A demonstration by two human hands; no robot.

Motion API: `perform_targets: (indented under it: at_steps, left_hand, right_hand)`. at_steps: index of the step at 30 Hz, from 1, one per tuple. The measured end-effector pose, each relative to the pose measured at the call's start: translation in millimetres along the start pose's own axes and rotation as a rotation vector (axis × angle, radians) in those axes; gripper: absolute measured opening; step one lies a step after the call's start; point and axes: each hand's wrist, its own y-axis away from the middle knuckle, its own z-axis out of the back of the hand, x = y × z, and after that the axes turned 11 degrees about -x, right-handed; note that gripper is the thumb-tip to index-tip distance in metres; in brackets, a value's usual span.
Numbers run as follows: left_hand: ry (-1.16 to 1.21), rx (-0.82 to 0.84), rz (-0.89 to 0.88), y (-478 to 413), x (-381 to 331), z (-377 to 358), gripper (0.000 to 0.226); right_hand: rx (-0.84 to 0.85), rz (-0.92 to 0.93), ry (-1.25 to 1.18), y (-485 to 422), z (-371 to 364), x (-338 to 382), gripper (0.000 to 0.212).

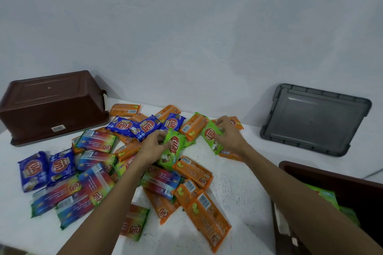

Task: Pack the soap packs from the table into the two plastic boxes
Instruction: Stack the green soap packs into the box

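Several soap packs in orange, blue, green and rainbow wrappers lie heaped on the white table [238,188]. My left hand [152,147] grips a green soap pack [173,149] at the middle of the heap. My right hand [230,134] grips a second green soap pack [210,136] just to the right of it. A brown plastic box [51,105] lies upside down at the back left. Another brown box [339,184] stands open at the right front edge with green packs [325,196] inside.
A grey lid [317,118] leans against the white wall at the back right. Blue packs [46,170] lie at the far left, and orange packs [207,215] reach toward the front edge.
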Motion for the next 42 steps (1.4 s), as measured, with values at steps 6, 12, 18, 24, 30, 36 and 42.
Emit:
perform_targets:
  at_steps: [6, 12, 18, 24, 30, 36, 42]
  left_hand:
    - [0.319, -0.003, 0.089, 8.8, -12.4, 5.1, 0.054]
    - [0.611, -0.069, 0.076, 21.7, -27.5, -5.3, 0.052]
    - [0.769, 0.006, 0.070, 42.1, -61.1, -41.8, 0.050]
    - [0.890, 0.124, 0.064, 63.9, -96.7, -99.1, 0.040]
    - [0.888, 0.185, 0.020, 94.8, -133.8, -157.2, 0.046]
    - [0.840, 0.287, -0.071, 122.8, -156.1, -206.9, 0.048]
    - [0.758, 0.192, -0.113, 138.9, -162.6, -241.2, 0.032]
  right_hand:
    - [0.108, -0.250, -0.534, 16.9, 35.2, 17.0, 0.050]
    - [0.176, -0.321, -0.770, 31.8, 65.9, 5.5, 0.049]
    - [0.180, -0.234, -0.833, 58.3, 116.9, -8.3, 0.049]
    - [0.074, -0.219, -0.746, 86.9, 180.8, -36.5, 0.023]
    - [0.115, -0.177, -0.445, 121.0, 255.9, -80.7, 0.014]
    - [0.267, -0.121, -0.113, 144.2, 313.8, -123.8, 0.018]
    - [0.384, -0.047, 0.343, 150.1, 321.7, -152.2, 0.023]
